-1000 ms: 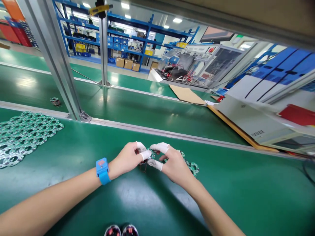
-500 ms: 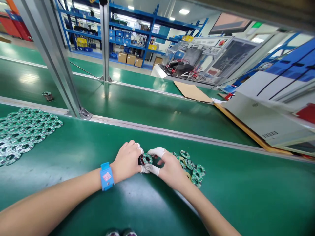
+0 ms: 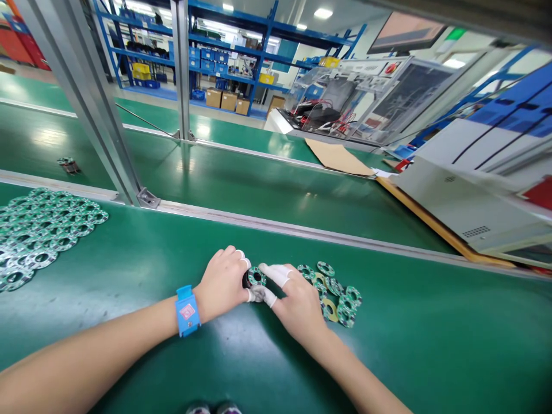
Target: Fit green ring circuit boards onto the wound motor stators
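Observation:
My left hand (image 3: 222,275), in white finger cots and a blue wristband (image 3: 187,310), is closed around a small dark cylindrical part, mostly hidden by the fingers. On that part's right-facing end sits a green ring-shaped circuit board (image 3: 257,276). My right hand (image 3: 297,296), also in finger cots, has its thumb at the board's lower edge and its index finger stretched along the upper edge. Just beyond the right hand lies a loose pile of ring circuit boards (image 3: 347,305), with yellowish rings (image 3: 330,310) among them.
Many overlapping ring boards (image 3: 47,221) cover the bench at left. A copper-wound part (image 3: 69,165) stands on the green belt (image 3: 241,178) behind the metal rail (image 3: 259,223). An aluminium post (image 3: 92,109) rises at left. A grey cabinet (image 3: 466,201) stands at right. Two round parts (image 3: 228,408) show at the bottom edge.
My right index finger has straightened along the board's upper edge, and the right hand has shifted slightly down. My left hand keeps its hold. The copper-wound part on the belt has moved left.

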Demonstrator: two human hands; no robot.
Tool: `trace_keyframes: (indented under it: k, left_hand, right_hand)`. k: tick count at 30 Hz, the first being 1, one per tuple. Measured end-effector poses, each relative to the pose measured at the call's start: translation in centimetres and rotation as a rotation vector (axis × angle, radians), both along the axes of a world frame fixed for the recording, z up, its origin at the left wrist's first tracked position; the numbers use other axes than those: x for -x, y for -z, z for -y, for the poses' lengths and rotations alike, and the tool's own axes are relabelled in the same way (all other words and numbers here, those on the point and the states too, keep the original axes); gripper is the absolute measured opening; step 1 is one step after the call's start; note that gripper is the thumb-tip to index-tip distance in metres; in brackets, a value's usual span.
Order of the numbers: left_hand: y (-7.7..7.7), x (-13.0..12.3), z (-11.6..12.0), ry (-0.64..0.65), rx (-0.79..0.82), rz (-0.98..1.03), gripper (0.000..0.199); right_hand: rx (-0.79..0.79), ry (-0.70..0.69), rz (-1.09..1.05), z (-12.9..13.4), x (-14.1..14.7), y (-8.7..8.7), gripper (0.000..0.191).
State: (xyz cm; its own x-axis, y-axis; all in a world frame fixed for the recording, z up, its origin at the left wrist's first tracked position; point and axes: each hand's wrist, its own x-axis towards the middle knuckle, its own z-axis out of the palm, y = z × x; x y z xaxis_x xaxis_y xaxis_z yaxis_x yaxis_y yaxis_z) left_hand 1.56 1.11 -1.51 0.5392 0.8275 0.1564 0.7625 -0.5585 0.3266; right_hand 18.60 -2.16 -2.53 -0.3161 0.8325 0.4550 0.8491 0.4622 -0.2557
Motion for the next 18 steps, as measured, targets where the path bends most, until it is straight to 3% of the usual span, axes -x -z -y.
trace_keyframes:
  k: [6, 14, 18]
  left_hand:
    - [-0.2, 0.0, 0.1, -0.007, 0.011, 0.002, 0.026]
    - [0.0, -0.2, 0.0, -0.016, 0.009, -0.016, 0.018]
    - [-1.2, 0.3, 0.2, -0.012, 0.055, -0.022, 0.021]
  right_hand:
    - [0.131, 0.031, -0.107, 0.2, 0.3, 0.1, 0.028]
    - [0.36, -0.072, -0.295, -0.6, 0.8, -0.8, 0.03]
    - [0.408, -0.042, -0.326, -0.5, 1.0, -0.6, 0.032]
